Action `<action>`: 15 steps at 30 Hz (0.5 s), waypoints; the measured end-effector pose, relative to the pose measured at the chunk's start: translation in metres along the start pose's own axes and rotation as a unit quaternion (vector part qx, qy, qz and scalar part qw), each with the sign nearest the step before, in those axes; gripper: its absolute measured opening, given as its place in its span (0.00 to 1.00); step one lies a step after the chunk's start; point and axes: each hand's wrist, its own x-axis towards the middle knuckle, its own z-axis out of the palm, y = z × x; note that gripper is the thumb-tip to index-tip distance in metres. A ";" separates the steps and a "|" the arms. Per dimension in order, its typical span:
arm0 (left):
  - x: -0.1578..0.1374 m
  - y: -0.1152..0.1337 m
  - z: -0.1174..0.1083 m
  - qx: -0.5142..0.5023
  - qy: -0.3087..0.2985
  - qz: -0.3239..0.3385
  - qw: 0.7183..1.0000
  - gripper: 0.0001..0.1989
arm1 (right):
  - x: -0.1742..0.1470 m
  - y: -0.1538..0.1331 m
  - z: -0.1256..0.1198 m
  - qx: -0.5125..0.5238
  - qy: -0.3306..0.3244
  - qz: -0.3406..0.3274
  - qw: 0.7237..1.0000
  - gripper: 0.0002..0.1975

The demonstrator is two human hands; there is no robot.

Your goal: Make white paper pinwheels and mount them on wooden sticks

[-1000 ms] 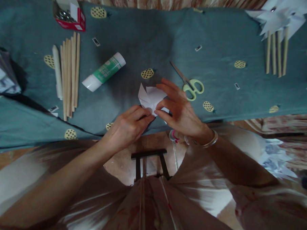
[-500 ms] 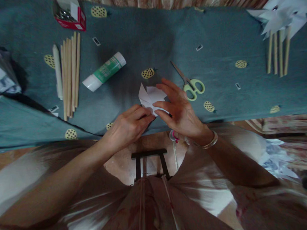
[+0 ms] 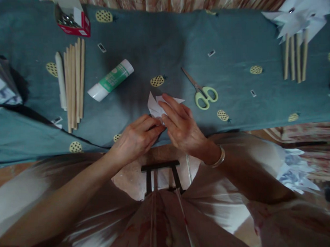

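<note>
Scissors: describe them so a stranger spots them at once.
On the teal tablecloth, find the right hand, its fingers on the white paper. The scissors lie just beyond that hand and to its right, blades pointing away and leftward. Their two pale green finger loops set them apart from the paper.

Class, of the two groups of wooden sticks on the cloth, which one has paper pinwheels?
The far-right group: white paper pinwheels cover its upper ends, while the left bundle, beside the green-and-white tube, has bare ends.
</note>
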 end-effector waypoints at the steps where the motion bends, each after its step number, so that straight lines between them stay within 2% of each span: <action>1: 0.000 0.000 -0.001 0.001 -0.002 -0.001 1.000 0.10 | 0.000 0.000 0.001 0.005 -0.002 0.001 1.000 0.21; 7: -0.002 0.002 0.000 -0.002 0.010 0.002 1.000 0.10 | 0.000 0.006 -0.002 0.023 0.007 0.024 0.999 0.24; 11: -0.001 0.000 0.001 -0.024 0.018 -0.009 1.000 0.09 | -0.001 0.007 -0.006 0.015 0.019 0.002 1.000 0.23; 15: -0.001 -0.002 -0.005 -0.100 0.054 -0.069 0.991 0.09 | -0.002 0.009 -0.008 0.015 0.022 -0.031 0.999 0.20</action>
